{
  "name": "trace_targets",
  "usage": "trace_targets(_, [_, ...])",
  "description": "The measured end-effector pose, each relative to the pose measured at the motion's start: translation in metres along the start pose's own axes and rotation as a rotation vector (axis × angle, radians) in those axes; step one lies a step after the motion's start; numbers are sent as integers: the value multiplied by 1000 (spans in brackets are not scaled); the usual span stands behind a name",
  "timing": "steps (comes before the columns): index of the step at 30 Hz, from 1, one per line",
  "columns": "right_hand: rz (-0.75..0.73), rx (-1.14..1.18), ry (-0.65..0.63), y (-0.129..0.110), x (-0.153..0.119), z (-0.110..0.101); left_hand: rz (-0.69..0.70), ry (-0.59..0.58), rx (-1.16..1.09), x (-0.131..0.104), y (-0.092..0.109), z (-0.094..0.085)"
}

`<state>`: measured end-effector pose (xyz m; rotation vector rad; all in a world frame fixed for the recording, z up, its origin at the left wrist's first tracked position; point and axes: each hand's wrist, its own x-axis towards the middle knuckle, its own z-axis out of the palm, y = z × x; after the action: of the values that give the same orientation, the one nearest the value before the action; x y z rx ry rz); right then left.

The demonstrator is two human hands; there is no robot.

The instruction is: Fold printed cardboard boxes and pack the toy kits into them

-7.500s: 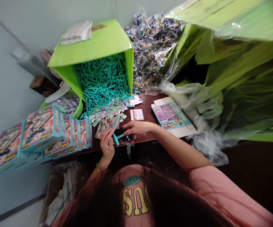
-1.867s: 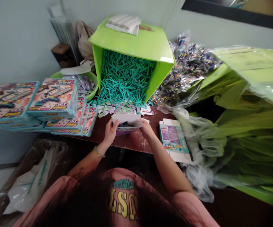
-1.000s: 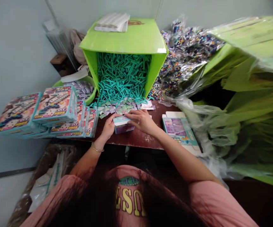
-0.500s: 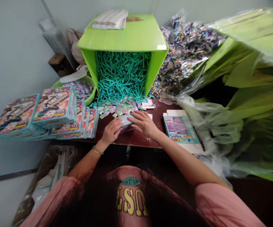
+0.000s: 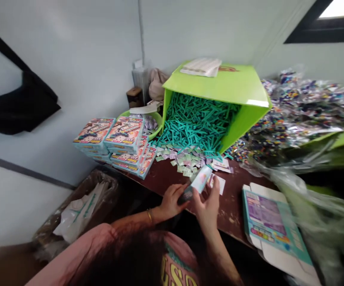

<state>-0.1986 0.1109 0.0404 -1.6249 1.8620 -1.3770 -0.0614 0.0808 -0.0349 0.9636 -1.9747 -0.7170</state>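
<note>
A light-blue cardboard box [image 5: 202, 178] is tilted up on its edge at the front of the dark red table. My left hand [image 5: 173, 201] is closed round its near left end. Close against the box's right side is my right hand [image 5: 208, 206], thumb and fingers apart, the thumb at the box's lower edge. Whether that thumb presses on the box I cannot tell. Just behind the box lie small green and purple packets [image 5: 186, 159] and white printed cards [image 5: 219, 182]. What is inside the box is hidden.
A lime-green bin [image 5: 216, 84] on its side spills teal sticks [image 5: 198, 123]. Finished-looking printed boxes [image 5: 124, 133] are stacked at left, before a green bowl [image 5: 159, 119]. An unfolded carton [image 5: 267, 216] lies right, near bead bags [image 5: 303, 103]. A lined waste box [image 5: 79, 206] stands lower left.
The view has swung left. The box has been tilted up from lying under both hands; my left hand now grips its end and my right hand's fingers have come off its top.
</note>
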Motion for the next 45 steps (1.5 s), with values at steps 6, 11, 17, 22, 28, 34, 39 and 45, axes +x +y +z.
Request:
trace_targets(6, [-115, -16, -5, -39, 55, -20, 239, 20, 175, 34, 25, -52])
trace_targets(11, [-74, 245, 212, -58, 162, -15, 350, 271, 200, 41, 42, -144])
trace_targets(17, [46, 629, -222, -99, 278, 131, 191, 670, 341, 32, 20, -218])
trace_targets(22, [157, 567, -321, -139, 282, 240, 138, 680, 369, 20, 9, -227])
trace_targets(28, [117, 670, -262, -113, 256, 230, 129, 590, 321, 13, 10, -215])
trace_targets(34, [-96, 175, -236, 24, 153, 117, 68, 302, 101, 14, 11, -182])
trace_targets(39, [155, -616, -19, 142, 24, -52, -136, -96, -127, 5, -16, -116])
trace_targets(45, [518, -975, 47, 180, -78, -143, -348, -519, -402, 10, -14, -1])
